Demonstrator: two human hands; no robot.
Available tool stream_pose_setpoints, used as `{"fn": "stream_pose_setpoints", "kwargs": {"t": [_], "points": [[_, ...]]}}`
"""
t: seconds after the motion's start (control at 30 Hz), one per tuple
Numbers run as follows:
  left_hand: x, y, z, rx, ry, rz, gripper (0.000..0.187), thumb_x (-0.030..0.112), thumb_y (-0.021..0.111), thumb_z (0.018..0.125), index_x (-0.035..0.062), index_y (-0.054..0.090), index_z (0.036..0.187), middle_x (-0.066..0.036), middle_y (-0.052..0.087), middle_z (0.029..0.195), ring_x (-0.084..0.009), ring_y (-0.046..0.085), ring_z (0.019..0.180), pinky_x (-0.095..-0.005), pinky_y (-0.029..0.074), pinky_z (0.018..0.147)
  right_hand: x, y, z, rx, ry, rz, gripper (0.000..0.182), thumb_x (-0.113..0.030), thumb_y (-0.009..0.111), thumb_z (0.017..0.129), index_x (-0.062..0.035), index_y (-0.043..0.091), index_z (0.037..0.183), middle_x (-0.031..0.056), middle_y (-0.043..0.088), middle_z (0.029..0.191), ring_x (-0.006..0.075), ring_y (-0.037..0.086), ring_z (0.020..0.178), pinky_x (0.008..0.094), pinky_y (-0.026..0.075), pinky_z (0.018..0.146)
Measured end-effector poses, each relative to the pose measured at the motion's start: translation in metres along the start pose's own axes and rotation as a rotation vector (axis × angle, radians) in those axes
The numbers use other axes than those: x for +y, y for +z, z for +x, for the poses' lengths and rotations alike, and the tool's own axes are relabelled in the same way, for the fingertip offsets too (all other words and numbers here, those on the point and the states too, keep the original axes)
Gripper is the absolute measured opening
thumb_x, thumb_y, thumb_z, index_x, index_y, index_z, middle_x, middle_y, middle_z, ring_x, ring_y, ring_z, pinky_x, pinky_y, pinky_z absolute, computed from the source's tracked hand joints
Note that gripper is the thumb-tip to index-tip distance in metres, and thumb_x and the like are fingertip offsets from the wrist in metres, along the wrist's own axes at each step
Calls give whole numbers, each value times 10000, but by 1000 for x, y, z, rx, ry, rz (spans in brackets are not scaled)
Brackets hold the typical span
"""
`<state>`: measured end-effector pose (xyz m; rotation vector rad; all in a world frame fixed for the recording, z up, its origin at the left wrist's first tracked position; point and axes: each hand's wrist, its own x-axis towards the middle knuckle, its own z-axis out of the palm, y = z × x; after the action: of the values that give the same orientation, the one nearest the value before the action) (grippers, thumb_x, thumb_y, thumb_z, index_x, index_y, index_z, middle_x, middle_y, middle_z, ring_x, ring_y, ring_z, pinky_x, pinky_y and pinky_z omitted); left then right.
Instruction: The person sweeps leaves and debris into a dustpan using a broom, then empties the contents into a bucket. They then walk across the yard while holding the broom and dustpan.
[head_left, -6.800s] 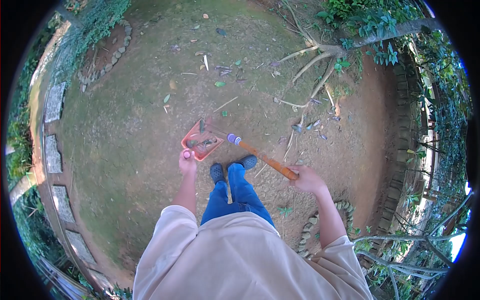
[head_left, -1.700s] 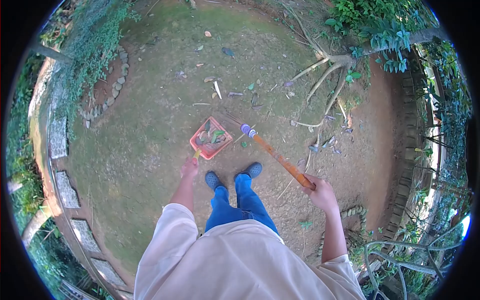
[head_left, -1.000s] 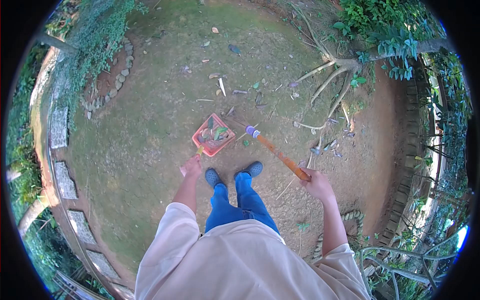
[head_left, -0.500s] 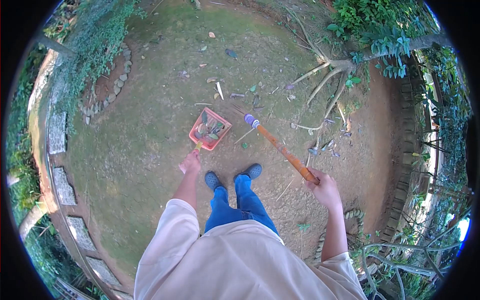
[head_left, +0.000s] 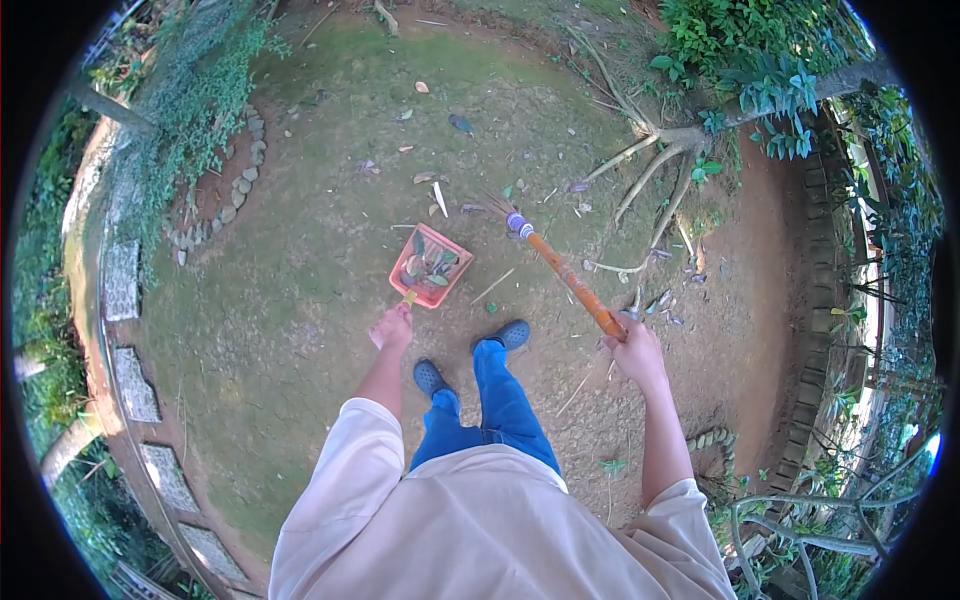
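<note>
outdoor yard, daylight. ground bare dirt with greenish patches. pale rectangular slabs down left edge; curved stone border upper left, beside feathery shrub. upper right: spreading roots, leafy bushes. blocky edging along right, bare twisting branches lower right.

The left hand hides most of the yellow grip of an orange-red dustpan, and the right hand covers the near end of the broom. The broom's thin bristles blur into the soil, their tips indistinct, while overlapping leaves conceal part of the dustpan's floor. The bottom edge cuts off the beige shirt; a dark round border crops the foliage at both sides.
</note>
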<state>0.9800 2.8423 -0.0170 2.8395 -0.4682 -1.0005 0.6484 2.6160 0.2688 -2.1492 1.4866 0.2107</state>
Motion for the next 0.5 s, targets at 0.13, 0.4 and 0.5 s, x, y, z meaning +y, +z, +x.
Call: {"fn": "stream_pose_setpoints", "kwargs": {"t": [0.13,0.4,0.5], "points": [[25,8,1,9,-14,-9,240,390,532,931,331,658,1126,-48,716,1070,-254,686,1024,-459,489,901,16,-5,60,-25,-92,-54,499,-175,661,811,-125,602,1303,256,683,983,424,653,964,493,512,870],[84,15,7,-23,-75,-28,233,403,540,928,350,657,1122,-42,715,1075,-261,682,1036,-453,497,901,48,-58,124,-301,-211,-140,463,-169,667,807,-102,626,1263,238,684,1009,413,650,975,479,512,863],[104,15,6,-37,-89,-22,284,401,554,921,315,667,1166,-65,714,1090,-276,678,1041,-440,507,907,56,-111,117,-325,-217,-101,442,-176,679,813,-87,638,1245,220,684,1052,399,646,1006,462,508,879]]}}
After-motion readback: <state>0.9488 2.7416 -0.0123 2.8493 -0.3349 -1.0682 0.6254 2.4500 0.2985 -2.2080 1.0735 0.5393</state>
